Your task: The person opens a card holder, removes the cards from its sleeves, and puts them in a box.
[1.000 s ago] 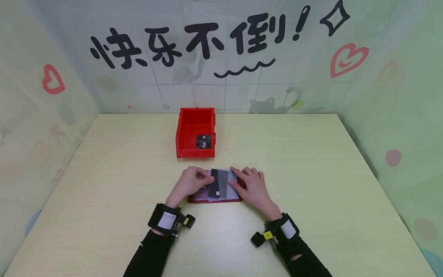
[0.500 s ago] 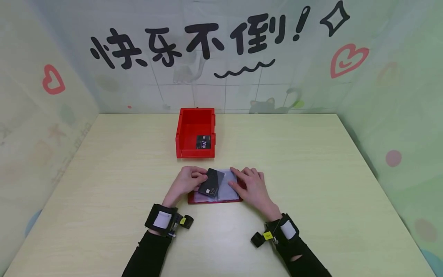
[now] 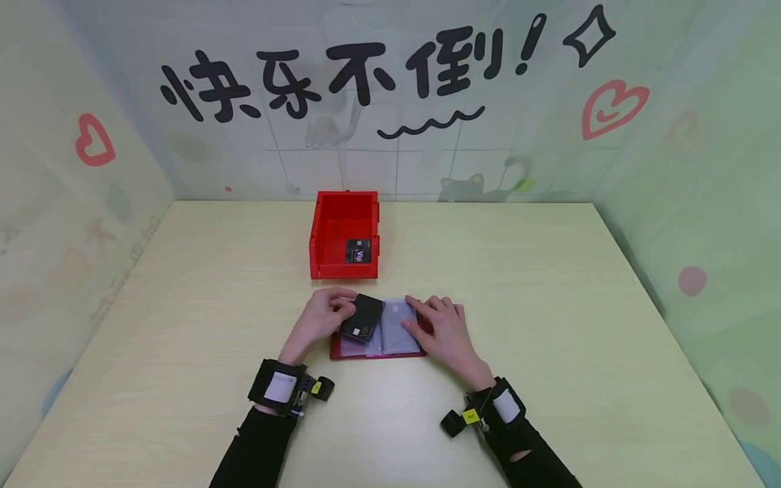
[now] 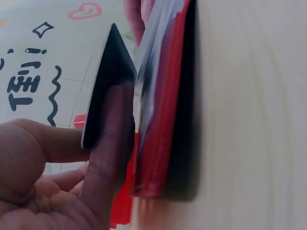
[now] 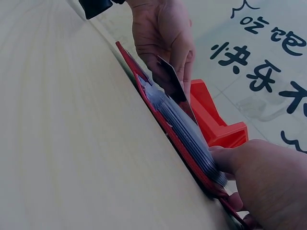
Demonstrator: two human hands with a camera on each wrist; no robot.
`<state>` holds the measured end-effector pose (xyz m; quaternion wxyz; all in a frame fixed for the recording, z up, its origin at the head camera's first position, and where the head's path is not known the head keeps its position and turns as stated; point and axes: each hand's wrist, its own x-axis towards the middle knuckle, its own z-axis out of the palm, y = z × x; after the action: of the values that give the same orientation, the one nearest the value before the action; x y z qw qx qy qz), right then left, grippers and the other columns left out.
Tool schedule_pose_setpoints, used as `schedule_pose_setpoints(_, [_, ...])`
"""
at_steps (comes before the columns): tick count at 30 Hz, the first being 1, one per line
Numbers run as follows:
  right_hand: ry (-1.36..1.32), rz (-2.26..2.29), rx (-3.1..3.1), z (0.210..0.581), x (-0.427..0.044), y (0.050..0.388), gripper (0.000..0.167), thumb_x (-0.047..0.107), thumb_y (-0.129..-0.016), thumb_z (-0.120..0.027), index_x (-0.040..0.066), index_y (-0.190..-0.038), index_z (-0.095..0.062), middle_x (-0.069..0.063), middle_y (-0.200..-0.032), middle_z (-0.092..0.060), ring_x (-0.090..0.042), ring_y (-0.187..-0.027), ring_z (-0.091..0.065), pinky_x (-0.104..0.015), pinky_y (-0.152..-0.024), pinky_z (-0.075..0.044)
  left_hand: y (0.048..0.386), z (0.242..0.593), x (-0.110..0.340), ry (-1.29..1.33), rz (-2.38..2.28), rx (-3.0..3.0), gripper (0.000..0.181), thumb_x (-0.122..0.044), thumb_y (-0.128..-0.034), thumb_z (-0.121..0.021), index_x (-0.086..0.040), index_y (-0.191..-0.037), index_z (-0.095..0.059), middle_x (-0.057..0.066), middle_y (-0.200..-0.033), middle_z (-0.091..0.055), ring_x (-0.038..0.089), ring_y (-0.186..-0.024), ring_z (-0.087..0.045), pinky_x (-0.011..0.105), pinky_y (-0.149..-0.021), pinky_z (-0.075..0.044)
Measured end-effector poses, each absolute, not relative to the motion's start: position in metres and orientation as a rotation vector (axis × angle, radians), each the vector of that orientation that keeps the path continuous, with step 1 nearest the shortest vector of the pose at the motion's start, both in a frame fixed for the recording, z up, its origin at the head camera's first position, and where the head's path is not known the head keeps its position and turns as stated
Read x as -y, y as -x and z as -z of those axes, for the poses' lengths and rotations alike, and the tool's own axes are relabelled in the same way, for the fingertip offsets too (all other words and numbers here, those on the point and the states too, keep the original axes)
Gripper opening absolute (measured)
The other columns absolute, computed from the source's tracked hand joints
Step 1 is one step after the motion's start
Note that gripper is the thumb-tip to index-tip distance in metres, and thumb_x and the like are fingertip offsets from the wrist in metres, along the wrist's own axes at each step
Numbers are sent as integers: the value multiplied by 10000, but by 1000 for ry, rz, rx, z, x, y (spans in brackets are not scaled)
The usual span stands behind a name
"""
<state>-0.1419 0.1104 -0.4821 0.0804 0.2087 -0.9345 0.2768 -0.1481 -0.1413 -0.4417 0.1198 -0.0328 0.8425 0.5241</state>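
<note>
A black VIP card point(image 3: 364, 318) is pinched between the thumb and fingers of the left hand point(image 3: 322, 317), tilted above the left half of an open red card holder point(image 3: 378, 356). In the left wrist view the card point(image 4: 106, 81) stands apart from the red cover point(image 4: 165, 110), thumb on one face and fingers on the other. Clear sleeves point(image 3: 400, 331) lie on the holder's right half. The right hand point(image 3: 448, 337) holds the holder's right edge; in the right wrist view its thumb presses on the stacked sleeves point(image 5: 189, 139).
Behind the holder, near the table's back edge, stands a red bin point(image 3: 344, 271) with a black Vip card point(image 3: 358, 251) lying inside. Printed cloth walls point(image 3: 390, 163) enclose the table point(image 3: 518, 271) at the back and both sides.
The left hand has drawn the black card left and slightly back from the middle of the holder, and the card has tilted. The right hand has stayed in place.
</note>
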Motion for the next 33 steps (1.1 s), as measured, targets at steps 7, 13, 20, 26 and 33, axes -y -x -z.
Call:
schedule_pose_setpoints(7, [-636,-829,2779,483,-110,142,484,371,-922,-701,146,-1348,-653,-51,-887,-594,-226,-845,-455,-357,-801,-277,151,438,150,128,-1510,-2471,337,-77,-987,-594,6,-1312,-625,226,-1204,-695,291,-1014,-637,244,-784,-516])
schedule_pose_setpoints(13, [-640,-826,2772,484,-110,142,483,365,-918,-707,143,-1344,-656,-55,-893,-600,-225,-839,-452,-355,-804,-277,154,429,155,168,-1573,-2500,350,-80,-994,-584,-8,-1336,-603,232,-1181,-688,311,-1015,-634,238,-728,-519])
schedule_pose_setpoints(20, [-631,-839,2774,483,-111,141,486,365,-918,-708,138,-1345,-654,-53,-889,-594,-225,-846,-448,-357,-808,-271,166,425,151,217,-1715,-2615,378,-94,-1001,-580,-48,-1376,-586,224,-1180,-702,331,-1051,-665,314,-877,-570])
schedule_pose_setpoints(26, [-634,-842,2767,484,-111,142,483,367,-920,-705,137,-1341,-657,-51,-888,-599,-222,-847,-455,-351,-803,-271,176,422,145,269,-1803,-2672,390,-98,-999,-585,-71,-1386,-554,212,-1190,-701,334,-1037,-661,287,-829,-540])
schedule_pose_setpoints(33, [-638,-829,2758,484,-111,142,479,366,-919,-703,138,-1338,-659,-53,-895,-604,-220,-848,-458,-348,-799,-273,186,418,140,250,-1859,-2700,340,-88,-998,-582,-42,-1333,-611,216,-1285,-631,372,-1098,-661,452,-978,-558])
